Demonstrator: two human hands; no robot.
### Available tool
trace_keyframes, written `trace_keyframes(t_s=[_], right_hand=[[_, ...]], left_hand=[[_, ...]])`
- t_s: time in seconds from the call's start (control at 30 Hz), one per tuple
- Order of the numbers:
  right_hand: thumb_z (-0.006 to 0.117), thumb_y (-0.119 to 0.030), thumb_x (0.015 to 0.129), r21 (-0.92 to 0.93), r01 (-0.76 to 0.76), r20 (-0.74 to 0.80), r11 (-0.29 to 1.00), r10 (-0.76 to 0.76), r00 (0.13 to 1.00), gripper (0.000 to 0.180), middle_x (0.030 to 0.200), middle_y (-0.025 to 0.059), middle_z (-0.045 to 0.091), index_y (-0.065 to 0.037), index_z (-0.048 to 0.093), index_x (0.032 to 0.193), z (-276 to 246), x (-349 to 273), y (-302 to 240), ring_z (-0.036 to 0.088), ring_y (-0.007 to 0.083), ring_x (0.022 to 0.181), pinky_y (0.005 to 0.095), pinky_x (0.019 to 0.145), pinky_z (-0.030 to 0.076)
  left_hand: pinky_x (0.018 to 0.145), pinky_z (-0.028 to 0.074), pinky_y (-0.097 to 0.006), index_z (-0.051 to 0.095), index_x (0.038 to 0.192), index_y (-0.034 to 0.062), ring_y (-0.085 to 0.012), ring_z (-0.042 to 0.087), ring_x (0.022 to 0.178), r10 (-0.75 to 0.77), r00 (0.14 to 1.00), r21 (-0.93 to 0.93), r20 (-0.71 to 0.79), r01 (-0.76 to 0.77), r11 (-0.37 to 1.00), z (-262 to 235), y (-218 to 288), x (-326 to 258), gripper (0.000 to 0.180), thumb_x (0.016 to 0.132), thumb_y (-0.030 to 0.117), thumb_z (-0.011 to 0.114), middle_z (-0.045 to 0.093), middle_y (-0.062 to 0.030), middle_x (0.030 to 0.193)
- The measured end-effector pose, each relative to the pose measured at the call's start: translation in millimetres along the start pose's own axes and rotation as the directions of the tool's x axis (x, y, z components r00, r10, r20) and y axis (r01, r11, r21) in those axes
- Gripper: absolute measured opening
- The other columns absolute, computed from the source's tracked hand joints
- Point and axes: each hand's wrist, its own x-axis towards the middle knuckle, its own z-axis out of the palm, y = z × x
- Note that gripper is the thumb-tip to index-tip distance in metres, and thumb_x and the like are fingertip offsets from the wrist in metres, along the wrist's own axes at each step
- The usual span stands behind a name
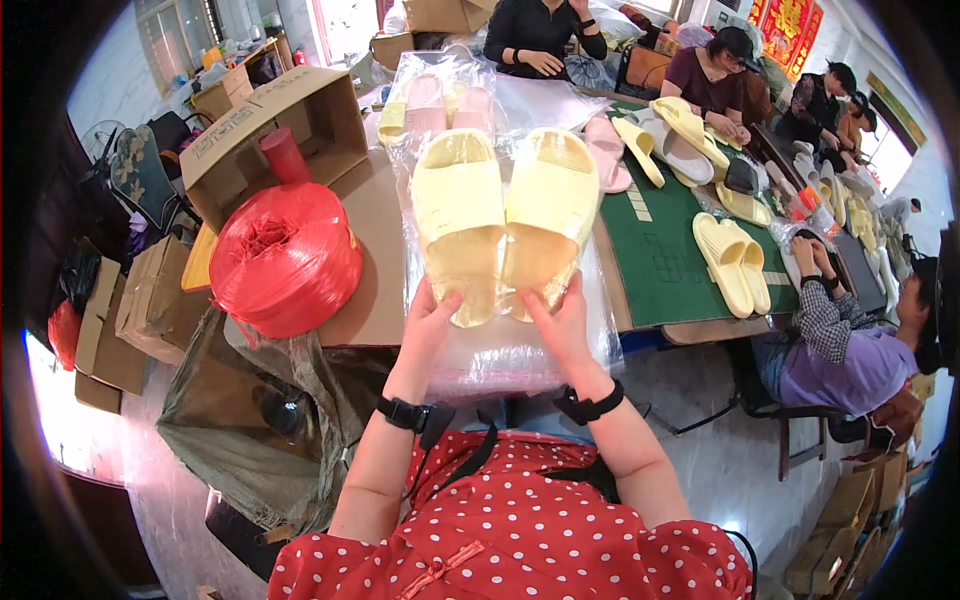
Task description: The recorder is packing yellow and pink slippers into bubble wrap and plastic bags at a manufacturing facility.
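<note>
A pair of pale yellow slippers (pixel 458 190) lies side by side in a clear plastic bag (pixel 408 225), toes pointing away from me. My left hand (pixel 430 318) grips the heel end of the left slipper, thumb on top. On the other side my right hand (pixel 563 318) holds the right slipper's heel the same way. The fingers under both heels are hidden. Beneath the pair lies a stack of clear plastic bags (pixel 500 362) at the table's near edge. Just beyond, pink slippers (pixel 425 105) and yellow ones lie in clear plastic.
A big red roll of plastic twine (pixel 285 258) sits at the left, before an open cardboard box (pixel 330 125). On the green mat (pixel 650 265) to the right rest loose yellow slippers (pixel 722 265) and pink ones (pixel 606 150). Several people sit around the table; a sack (pixel 250 430) hangs below left.
</note>
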Motion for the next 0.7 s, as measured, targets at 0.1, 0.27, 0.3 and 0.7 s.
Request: trace_keyframes(t_s=[0.1,0.27,0.3,0.7], right_hand=[[0.076,-0.012,0.087,0.055,0.050,-0.071,0.997,-0.046,0.996,0.055,0.116,0.0184,0.066,0.005,0.044,0.128,2.8,-8.8,-16.6,0.066,0.0236,0.105,0.0362,0.089,0.053],[0.073,-0.007,0.089,0.220,0.049,-0.092,0.974,-0.030,0.995,0.055,0.122,0.0175,0.060,0.006,0.040,0.130,4.0,-22.8,-35.3,0.060,0.0217,0.112,0.0342,0.094,0.050],[0.072,-0.006,0.089,0.202,0.009,-0.072,0.979,0.006,0.997,0.055,0.124,0.0167,0.057,0.005,0.040,0.131,4.1,-24.3,-37.3,0.058,0.0214,0.113,0.0339,0.096,0.049],[0.071,-0.018,0.091,0.279,-0.091,0.245,0.956,0.021,0.969,0.070,0.135,0.0174,0.051,0.003,0.032,0.145,8.9,-36.0,-30.2,0.048,0.0251,0.128,0.0393,0.109,0.040]], left_hand=[[0.110,0.042,-0.036,0.036,0.151,0.0039,-0.0198,0.051,0.132,0.070,0.995,0.120,0.064,-0.077,0.990,6.9,11.4,-5.4,0.058,0.098,0.001,0.060,0.053,-0.0092,0.143],[0.113,0.041,-0.040,0.034,0.152,0.0040,-0.0229,0.049,0.135,-0.102,0.985,-0.134,0.137,0.120,0.984,16.7,24.7,-21.3,0.065,0.095,0.006,0.064,0.050,-0.0101,0.146],[0.113,0.041,-0.040,0.034,0.152,0.0040,-0.0229,0.049,0.135,-0.092,0.986,-0.134,0.136,0.111,0.985,12.6,23.2,-22.1,0.065,0.095,0.006,0.064,0.050,-0.0101,0.146],[0.101,0.053,-0.050,0.044,0.145,-0.0023,-0.0336,0.061,0.121,-0.235,0.972,-0.145,0.024,0.236,0.961,-12.7,35.9,-73.2,0.063,0.085,0.004,0.063,0.056,-0.0173,0.141]])
